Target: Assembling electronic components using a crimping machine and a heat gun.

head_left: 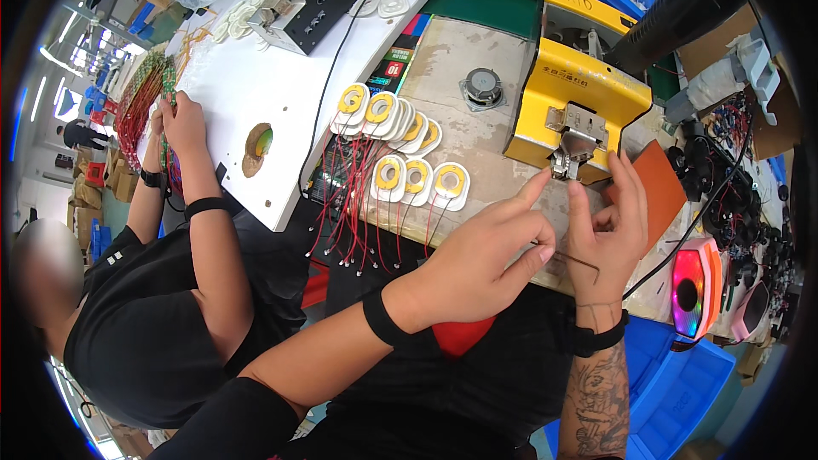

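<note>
A yellow bench machine [579, 89] carries a small metal clamp-like head [578, 149] low on its front. My left hand [490, 251] is closed on a thin bent hex key [579, 261], which sticks out to the right beneath the fingers. Its index finger stretches up to the left side of the metal head. My right hand [609, 234] has its thumb and a finger on the lower and right sides of that head, other fingers curled. What lies between the fingertips is too small to make out.
Yellow-and-white oval coil parts [413, 176] with red and black wires lie left of my hands. A round speaker [484, 89] sits behind them. An orange sheet [656, 187] and a glowing speaker [694, 290] are right. A co-worker's hands [183, 123] hold wire bundles at the left.
</note>
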Demonstrator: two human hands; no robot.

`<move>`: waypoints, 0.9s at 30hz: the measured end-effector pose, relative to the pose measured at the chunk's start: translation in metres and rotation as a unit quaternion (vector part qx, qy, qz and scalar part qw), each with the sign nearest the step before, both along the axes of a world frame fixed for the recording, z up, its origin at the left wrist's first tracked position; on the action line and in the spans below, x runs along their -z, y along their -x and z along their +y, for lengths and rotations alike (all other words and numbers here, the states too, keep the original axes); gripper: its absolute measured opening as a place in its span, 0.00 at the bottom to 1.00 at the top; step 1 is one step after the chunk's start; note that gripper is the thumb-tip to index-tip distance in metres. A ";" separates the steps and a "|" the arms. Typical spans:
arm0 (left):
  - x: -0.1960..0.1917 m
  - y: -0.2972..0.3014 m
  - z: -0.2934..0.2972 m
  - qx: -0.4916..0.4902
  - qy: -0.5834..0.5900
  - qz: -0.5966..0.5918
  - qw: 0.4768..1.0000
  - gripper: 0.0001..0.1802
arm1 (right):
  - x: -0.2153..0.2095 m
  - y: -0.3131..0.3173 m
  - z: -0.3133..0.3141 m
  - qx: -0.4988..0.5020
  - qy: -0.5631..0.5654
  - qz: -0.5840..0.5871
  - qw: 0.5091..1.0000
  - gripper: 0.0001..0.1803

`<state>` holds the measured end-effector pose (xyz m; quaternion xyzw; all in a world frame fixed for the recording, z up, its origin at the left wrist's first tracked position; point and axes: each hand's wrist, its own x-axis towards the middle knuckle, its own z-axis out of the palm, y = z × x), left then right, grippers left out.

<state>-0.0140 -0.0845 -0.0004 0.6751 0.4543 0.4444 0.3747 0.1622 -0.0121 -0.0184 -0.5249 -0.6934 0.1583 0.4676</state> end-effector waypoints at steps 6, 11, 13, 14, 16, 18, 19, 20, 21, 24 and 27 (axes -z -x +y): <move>0.002 0.001 -0.003 0.006 -0.002 -0.007 1.000 0.04 | 0.006 -0.006 -0.009 0.002 0.015 0.000 1.000 0.16; 0.001 0.000 -0.003 0.004 0.000 -0.015 1.000 0.05 | 0.007 -0.006 -0.003 -0.020 0.058 -0.008 0.998 0.14; 0.003 0.001 -0.002 0.009 0.006 -0.017 1.000 0.05 | 0.003 -0.003 -0.003 0.006 0.035 0.013 0.999 0.16; 0.004 0.000 -0.002 0.009 -0.002 -0.017 1.000 0.05 | 0.001 -0.001 -0.003 0.005 0.035 0.013 0.999 0.16; 0.004 0.001 -0.001 0.009 -0.011 -0.017 1.000 0.05 | -0.003 0.004 -0.001 0.019 -0.004 0.047 0.999 0.20; 0.004 0.002 0.001 0.020 -0.016 -0.012 1.000 0.05 | -0.004 0.003 0.000 0.022 0.001 0.037 0.999 0.23; 0.004 0.003 0.000 0.019 -0.017 -0.013 1.000 0.05 | -0.004 0.002 0.000 0.024 0.008 0.028 0.999 0.25; 0.003 0.002 0.000 0.022 -0.010 -0.019 1.000 0.05 | -0.004 0.001 0.001 0.025 0.006 0.027 0.999 0.25; 0.003 0.001 0.001 0.025 -0.002 -0.024 0.999 0.04 | -0.002 -0.001 0.003 0.019 0.001 0.006 1.000 0.26; 0.003 0.001 0.002 0.026 0.000 -0.021 0.999 0.04 | 0.001 -0.002 0.005 0.013 -0.004 -0.015 1.000 0.26; 0.002 0.000 0.003 0.029 0.009 -0.024 0.999 0.05 | 0.002 -0.001 0.006 0.016 -0.014 -0.016 1.000 0.26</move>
